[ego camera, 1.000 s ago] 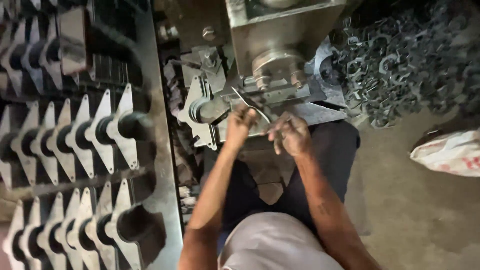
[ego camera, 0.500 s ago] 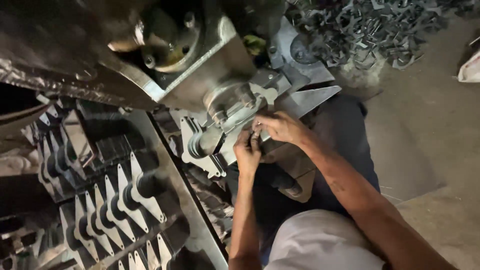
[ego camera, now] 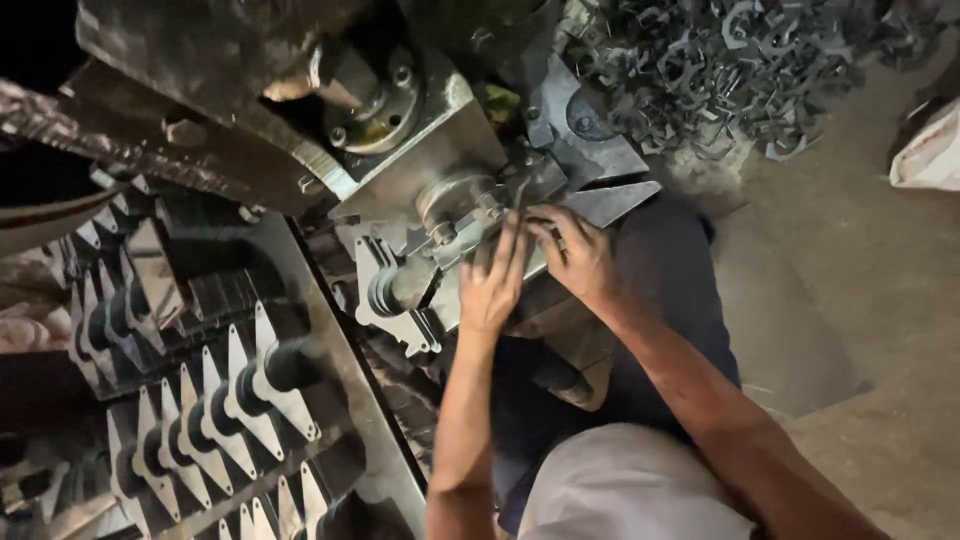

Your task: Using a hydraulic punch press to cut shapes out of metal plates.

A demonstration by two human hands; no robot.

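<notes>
Both hands work at the front of a grey metal press machine [ego camera: 400,130], side by side and nearly touching. The left hand [ego camera: 492,285] lies palm down with its fingers stretched forward and slightly spread, the fingertips resting on a flat pointed metal plate [ego camera: 610,203] where it sits under the round die [ego camera: 455,200] of the machine. The right hand [ego camera: 575,255] sits just to the right of the left, fingers curled down over the same plate, pressing on it; whether it pinches the plate's edge cannot be told, since the fingertips are hidden. The plate's bright tip juts out beyond the right hand, to its far right side. Just left of the left hand, a stack of cut plates [ego camera: 385,290] hangs on a peg on the machine's front. Farther left of the left forearm, rows of like plates threaded on dark rods [ego camera: 225,395] fill a rack [ego camera: 330,330]. Well beyond the right hand, up and to its right, a heap of small curved metal offcuts [ego camera: 720,70] lies on the concrete floor [ego camera: 860,300], with a pale bag [ego camera: 930,150] at the edge. Below the hands are the person's dark trousers [ego camera: 660,300] and light shirt [ego camera: 620,490].
</notes>
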